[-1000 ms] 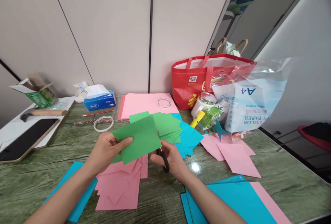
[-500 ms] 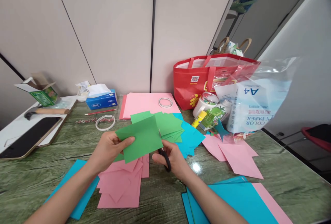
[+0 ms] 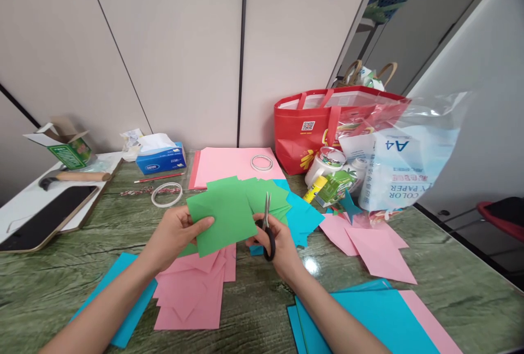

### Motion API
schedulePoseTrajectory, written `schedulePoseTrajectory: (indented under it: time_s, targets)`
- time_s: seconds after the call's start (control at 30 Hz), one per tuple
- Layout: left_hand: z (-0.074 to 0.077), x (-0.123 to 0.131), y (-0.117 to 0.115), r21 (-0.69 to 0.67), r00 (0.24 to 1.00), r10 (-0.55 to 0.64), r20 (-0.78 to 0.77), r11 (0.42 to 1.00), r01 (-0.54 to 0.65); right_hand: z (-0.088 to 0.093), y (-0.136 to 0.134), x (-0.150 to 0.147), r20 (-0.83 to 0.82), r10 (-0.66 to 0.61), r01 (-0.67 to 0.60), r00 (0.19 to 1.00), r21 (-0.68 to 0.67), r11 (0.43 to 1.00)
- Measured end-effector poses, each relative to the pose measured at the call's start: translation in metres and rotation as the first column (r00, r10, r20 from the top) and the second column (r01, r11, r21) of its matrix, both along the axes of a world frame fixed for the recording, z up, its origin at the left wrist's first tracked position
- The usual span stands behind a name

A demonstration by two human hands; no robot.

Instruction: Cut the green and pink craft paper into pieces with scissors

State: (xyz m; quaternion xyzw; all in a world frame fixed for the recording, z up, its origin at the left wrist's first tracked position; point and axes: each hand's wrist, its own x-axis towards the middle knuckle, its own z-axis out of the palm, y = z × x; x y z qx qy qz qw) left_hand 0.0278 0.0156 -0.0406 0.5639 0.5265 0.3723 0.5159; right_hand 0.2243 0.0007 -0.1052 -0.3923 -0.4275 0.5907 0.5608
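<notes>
At far left, a smartphone (image 3: 49, 216) lies near a hammer (image 3: 77, 177), while the left hand (image 3: 170, 237) clamps a green sheet (image 3: 224, 220) between thumb and fingers above loose pink papers (image 3: 192, 294). Just past the sheet's right edge, the right hand (image 3: 283, 253) grips scissors (image 3: 266, 216), blades upward, with a red bag (image 3: 290, 141) standing beyond.

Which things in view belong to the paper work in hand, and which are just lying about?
Belonging, it seems:
green paper, in the left hand
scissors, in the right hand
loose green pieces
loose blue pieces

Probably just lying about:
phone
wooden-handled tool
tissue box
red bag
</notes>
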Motion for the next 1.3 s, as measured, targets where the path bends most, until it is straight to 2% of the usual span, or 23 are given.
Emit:
schedulePoseTrajectory:
  time_s: [0.07, 0.2, 0.27, 0.37, 0.43, 0.47, 0.5, 0.57, 0.63, 0.7, 0.77, 0.93, 1.13, 1.2, 1.27, 1.3]
  targets:
    - [-0.001, 0.002, 0.001, -0.011, 0.999, -0.019, -0.029, 1.000, 0.019, 0.000, 0.001, 0.001, 0.000, -0.023, 0.023, 1.000, -0.016, 1.000]
    - [-0.006, 0.007, 0.002, 0.032, 0.994, 0.073, -0.076, 0.997, -0.070, -0.002, 0.002, 0.002, -0.022, -0.129, 0.128, 0.991, -0.044, 0.991]
    - [-0.010, 0.007, 0.004, 0.031, 0.995, 0.067, -0.079, 0.997, -0.065, -0.002, 0.002, 0.002, -0.017, -0.161, 0.160, 0.987, -0.050, 0.986]
    - [-0.013, 0.001, 0.009, 0.015, 0.991, -0.075, -0.113, 0.997, 0.077, -0.002, 0.003, 0.004, 0.042, -0.197, 0.199, 0.979, -0.052, 0.979]
    - [-0.015, -0.007, 0.012, 0.083, 0.955, -0.147, -0.256, 0.981, 0.173, -0.003, 0.006, 0.007, 0.045, -0.287, 0.290, 0.957, -0.062, 0.955]
    - [-0.016, -0.011, 0.013, 0.141, 0.914, -0.129, -0.385, 0.970, 0.197, -0.003, 0.008, 0.009, 0.034, -0.347, 0.348, 0.937, -0.067, 0.935]
    - [-0.017, -0.015, 0.014, 0.161, 0.838, -0.139, -0.527, 0.952, 0.259, -0.005, 0.010, 0.012, 0.024, -0.405, 0.406, 0.914, -0.069, 0.911]
    - [-0.020, -0.021, 0.015, 0.107, 0.650, -0.156, -0.744, 0.932, 0.345, -0.008, 0.015, 0.018, 0.014, -0.491, 0.491, 0.871, -0.070, 0.868]
    - [-0.023, -0.023, 0.014, -0.023, 0.484, -0.214, -0.849, 0.928, 0.371, -0.012, 0.019, 0.024, 0.023, -0.526, 0.526, 0.850, -0.083, 0.847]
    - [-0.025, -0.022, 0.013, -0.110, 0.396, -0.260, -0.880, 0.925, 0.364, -0.015, 0.022, 0.029, 0.029, -0.534, 0.534, 0.845, -0.089, 0.841]
    - [-0.025, -0.021, 0.012, -0.117, 0.396, -0.274, -0.876, 0.919, 0.376, -0.017, 0.023, 0.031, 0.036, -0.547, 0.548, 0.836, -0.083, 0.832]
    - [-0.019, -0.022, 0.010, -0.063, 0.493, -0.274, -0.826, 0.914, 0.402, -0.013, 0.020, 0.026, 0.026, -0.584, 0.585, 0.811, -0.047, 0.810]
    - [-0.016, -0.023, 0.009, -0.050, 0.463, -0.264, -0.846, 0.904, 0.425, -0.004, 0.016, 0.021, -0.031, -0.643, 0.643, 0.766, 0.070, 0.763]
    - [-0.017, -0.024, 0.011, 0.002, 0.476, -0.229, -0.849, 0.900, 0.436, -0.003, 0.015, 0.019, -0.039, -0.598, 0.600, 0.800, 0.066, 0.798]
    - [-0.018, -0.025, 0.013, 0.077, 0.506, -0.179, -0.844, 0.893, 0.444, -0.002, 0.012, 0.014, -0.034, -0.454, 0.455, 0.890, 0.018, 0.891]
    - [-0.018, -0.024, 0.013, 0.124, 0.530, -0.147, -0.835, 0.889, 0.441, -0.002, 0.010, 0.011, -0.030, -0.341, 0.341, 0.940, -0.020, 0.940]
